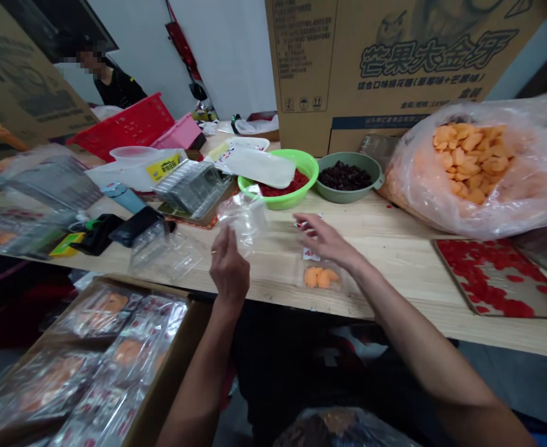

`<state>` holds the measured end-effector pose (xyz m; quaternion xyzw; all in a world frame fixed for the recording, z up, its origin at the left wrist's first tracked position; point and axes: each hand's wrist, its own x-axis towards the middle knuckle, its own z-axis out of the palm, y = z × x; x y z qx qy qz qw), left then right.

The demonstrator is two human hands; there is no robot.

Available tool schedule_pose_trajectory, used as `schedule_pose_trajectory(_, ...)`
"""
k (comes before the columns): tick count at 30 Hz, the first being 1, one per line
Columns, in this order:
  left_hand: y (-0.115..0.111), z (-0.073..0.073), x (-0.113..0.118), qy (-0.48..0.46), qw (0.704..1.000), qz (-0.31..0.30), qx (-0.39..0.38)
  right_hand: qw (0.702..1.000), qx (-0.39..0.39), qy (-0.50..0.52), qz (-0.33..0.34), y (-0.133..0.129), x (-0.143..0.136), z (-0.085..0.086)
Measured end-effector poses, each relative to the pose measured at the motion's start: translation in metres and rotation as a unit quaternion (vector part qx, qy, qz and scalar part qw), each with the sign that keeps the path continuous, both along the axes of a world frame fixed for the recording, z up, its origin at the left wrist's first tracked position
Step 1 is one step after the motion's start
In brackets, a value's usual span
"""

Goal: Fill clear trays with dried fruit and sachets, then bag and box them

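Note:
My left hand (229, 266) pinches the edge of a clear plastic bag (246, 218), which stands up from the fingers above the table. To its right, my right hand (323, 238) hovers with the fingers apart and nothing in them. Just below the right hand lies a clear tray with orange pieces (320, 277). A small printed packet (311, 254) sits behind these pieces, partly hidden by the hand. Several more clear bags (166, 251) lie flat on the table left of my left hand.
A green bowl (309, 162) of red pieces and a grey-green bowl (370, 162) of dark pieces stand behind. At right are a big bag of orange pieces (475, 158) and a red-spotted tray (501, 279). A carton (180, 329) of packed bags stands lower left. A person (115, 84) is beyond.

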<state>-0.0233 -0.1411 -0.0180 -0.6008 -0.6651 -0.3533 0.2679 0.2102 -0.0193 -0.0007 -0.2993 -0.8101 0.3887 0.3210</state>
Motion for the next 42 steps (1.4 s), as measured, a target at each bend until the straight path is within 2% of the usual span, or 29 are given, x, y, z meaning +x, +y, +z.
schedule_pose_trajectory(2, -0.001, -0.011, 0.018, -0.057, 0.996, 0.063, -0.039, 0.985, -0.067, -0.08, -0.138, 0.005, 0.034, -0.005)
schedule_pose_trajectory(4, -0.002, -0.027, 0.045, -0.096, 0.984, 0.03, -0.149, 0.939, -0.108, -0.21, -0.249, 0.007, 0.058, -0.014)
schedule_pose_trajectory(6, -0.001, -0.041, 0.074, -0.112, 0.958, -0.041, -0.26, 0.905, -0.137, -0.296, -0.271, 0.004, 0.067, -0.023)
schedule_pose_trajectory(8, 0.001, -0.051, 0.097, -0.111, 0.935, -0.083, -0.328, 0.898, -0.151, -0.312, -0.271, 0.0, 0.063, -0.031)
schedule_pose_trajectory(10, 0.002, -0.055, 0.108, -0.102, 0.927, -0.092, -0.35, 0.9, -0.16, -0.291, -0.283, -0.004, 0.053, -0.037)
schedule_pose_trajectory(12, 0.002, -0.056, 0.109, -0.093, 0.926, -0.1, -0.351, 0.908, -0.193, -0.233, -0.289, -0.007, 0.045, -0.043)
schedule_pose_trajectory(15, 0.0, -0.059, 0.102, -0.085, 0.927, -0.125, -0.342, 0.911, -0.298, -0.086, -0.272, -0.011, 0.038, -0.049)
schedule_pose_trajectory(19, -0.002, -0.068, 0.089, -0.094, 0.932, -0.169, -0.308, 0.851, -0.439, 0.093, -0.274, -0.013, 0.033, -0.046)
schedule_pose_trajectory(21, 0.002, -0.062, 0.076, -0.075, 0.947, -0.184, -0.253, 0.827, -0.472, 0.127, -0.278, -0.011, 0.034, -0.039)
schedule_pose_trajectory(23, 0.009, -0.041, 0.057, -0.036, 0.972, -0.164, -0.167, 0.815, -0.499, 0.134, -0.263, -0.008, 0.041, -0.032)
schedule_pose_trajectory(26, 0.021, 0.004, 0.026, 0.012, 0.994, -0.089, -0.064, 0.798, -0.541, 0.156, -0.214, -0.005, 0.065, -0.024)
schedule_pose_trajectory(27, 0.024, 0.017, 0.019, 0.028, 0.994, -0.08, -0.064, 0.795, -0.55, 0.166, -0.194, -0.006, 0.075, -0.022)
schedule_pose_trajectory(29, 0.027, 0.033, 0.013, 0.078, 0.983, -0.103, -0.126, 0.795, -0.558, 0.179, -0.155, -0.009, 0.094, -0.019)
schedule_pose_trajectory(31, 0.026, 0.034, 0.018, 0.135, 0.948, -0.159, -0.24, 0.799, -0.566, 0.174, -0.107, -0.017, 0.109, -0.016)
schedule_pose_trajectory(33, 0.025, 0.022, 0.029, 0.159, 0.91, -0.205, -0.322, 0.802, -0.574, 0.157, -0.053, -0.029, 0.117, -0.012)
schedule_pose_trajectory(34, 0.024, 0.015, 0.035, 0.154, 0.904, -0.216, -0.335, 0.801, -0.579, 0.15, -0.025, -0.036, 0.118, -0.01)
schedule_pose_trajectory(38, 0.027, -0.008, 0.056, 0.095, 0.932, -0.229, -0.263, 0.78, -0.602, 0.145, 0.089, -0.059, 0.105, -0.004)
schedule_pose_trajectory(40, 0.03, -0.011, 0.062, 0.073, 0.938, -0.249, -0.23, 0.767, -0.613, 0.135, 0.133, -0.064, 0.096, -0.002)
schedule_pose_trajectory(42, 0.031, -0.008, 0.064, 0.068, 0.931, -0.285, -0.22, 0.761, -0.62, 0.119, 0.15, -0.063, 0.09, -0.002)
